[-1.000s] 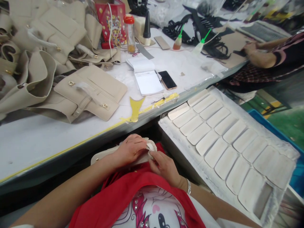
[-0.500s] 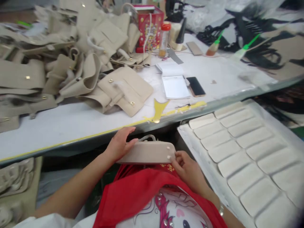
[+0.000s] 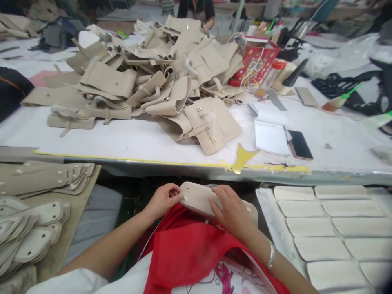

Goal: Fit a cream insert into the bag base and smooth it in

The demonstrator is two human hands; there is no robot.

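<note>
A beige bag piece (image 3: pixel 200 199) with rounded ends and small studs lies across the lap, over a red apron (image 3: pixel 186 249). My left hand (image 3: pixel 165 199) is closed at its left end, thumb and fingers pinched beside a small white bit near a stud; what they grip is too small to make out. My right hand (image 3: pixel 231 206) rests over the piece's right half, its fingers wrapped over the top and holding it. Part of the piece's right end shows beyond that hand.
A white table (image 3: pixel 101 141) carries heaped beige bag parts (image 3: pixel 153 81), a yellow scrap (image 3: pixel 243 158), notepad (image 3: pixel 271 136), phone (image 3: pixel 300 144) and red box (image 3: pixel 257 61). Beige panels (image 3: pixel 324 226) lie at right, strap pieces (image 3: pixel 39 237) at left. A person (image 3: pixel 196 10) is beyond the heap.
The view has swung left. My left hand went from the piece's top to a pinch at its left end; my right hand left the right end and now lies over the piece.
</note>
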